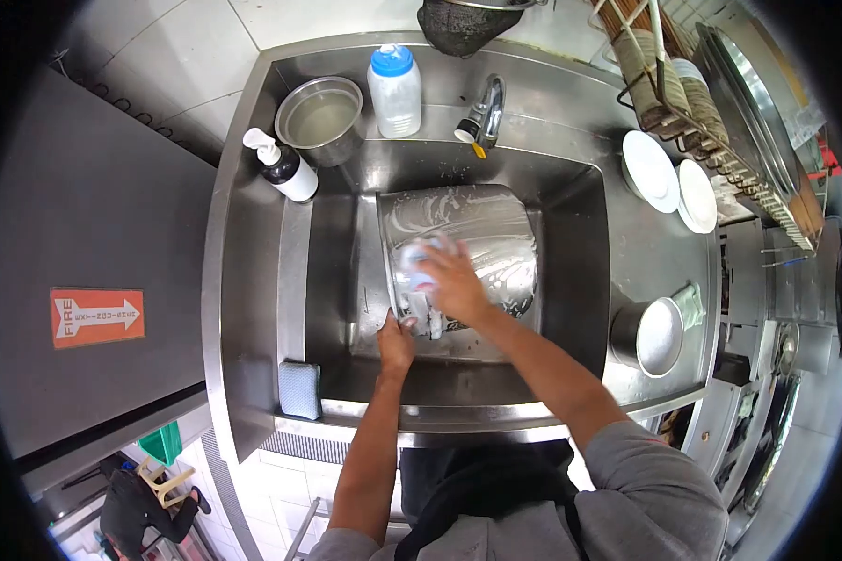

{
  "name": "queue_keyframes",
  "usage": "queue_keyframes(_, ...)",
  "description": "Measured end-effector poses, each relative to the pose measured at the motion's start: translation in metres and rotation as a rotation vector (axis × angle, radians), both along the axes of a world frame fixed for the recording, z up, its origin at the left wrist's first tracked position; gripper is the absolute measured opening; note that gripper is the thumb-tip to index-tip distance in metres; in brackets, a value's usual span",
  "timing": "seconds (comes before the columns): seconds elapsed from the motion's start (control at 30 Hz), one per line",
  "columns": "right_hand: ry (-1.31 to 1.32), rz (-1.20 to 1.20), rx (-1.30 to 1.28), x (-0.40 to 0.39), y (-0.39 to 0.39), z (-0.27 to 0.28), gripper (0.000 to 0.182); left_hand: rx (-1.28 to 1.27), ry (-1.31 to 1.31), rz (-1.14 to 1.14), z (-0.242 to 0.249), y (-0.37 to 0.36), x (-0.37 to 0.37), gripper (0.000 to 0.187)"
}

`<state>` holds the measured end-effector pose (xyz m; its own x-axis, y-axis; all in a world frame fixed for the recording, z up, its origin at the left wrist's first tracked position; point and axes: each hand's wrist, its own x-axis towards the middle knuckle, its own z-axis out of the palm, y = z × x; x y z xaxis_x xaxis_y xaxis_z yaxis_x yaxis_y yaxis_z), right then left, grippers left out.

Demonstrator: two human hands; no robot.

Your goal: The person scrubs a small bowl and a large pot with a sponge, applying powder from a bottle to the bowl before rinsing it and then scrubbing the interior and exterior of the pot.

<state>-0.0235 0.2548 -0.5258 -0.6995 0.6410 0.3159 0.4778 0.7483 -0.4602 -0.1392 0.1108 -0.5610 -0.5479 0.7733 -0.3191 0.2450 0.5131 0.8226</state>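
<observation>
Nearest, lower frame: my left hand (396, 344) grips the pot (468, 252) rim, steadying it on its side in the sink (571, 201). Centre: my right hand (451, 280) presses a soapy sponge (419, 257) against the pot wall. Upper left: soap pump (285, 166), bowl (320, 119), bottle (395, 91). Top: tap (488, 110).

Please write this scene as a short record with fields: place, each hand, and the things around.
place: steel sink
left hand: grips rim of big soapy pot lying in the sink
right hand: presses a sponge on the pot's side
behind: tap, white bottle, pump bottle, metal bowl
right counter: white plates
</observation>
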Motion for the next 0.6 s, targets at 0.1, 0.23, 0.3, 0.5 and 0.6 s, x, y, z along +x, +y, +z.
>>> queue_keyframes(0.1, 0.074, -0.225, -0.062, 0.092, 0.032, -0.033, 0.046, -0.014, 0.104, -0.041, -0.003, 0.0, -0.004, 0.03)
queue_keyframes(0.23, -0.287, -0.46, 0.067, 0.108, 0.011, -0.012, 0.039, -0.117, 0.023, -0.037, 0.002, 0.007, 0.005, 0.032)
queue_keyframes(0.3, -0.506, -0.261, 0.168, 0.077, -0.007, -0.015, 0.041, -0.072, 0.029, -0.049, -0.001, 0.011, 0.004, 0.032)
queue_keyframes(0.5, -0.257, -0.316, -0.05, 0.097, 0.029, 0.009, 0.038, 0.047, 0.083, -0.043, 0.003, 0.009, 0.005, 0.028)
queue_keyframes(0.6, -0.125, -0.645, 0.045, 0.118, 0.056, -0.011, 0.041, 0.011, 0.016, -0.06, 0.0, 0.005, 0.009, 0.027)
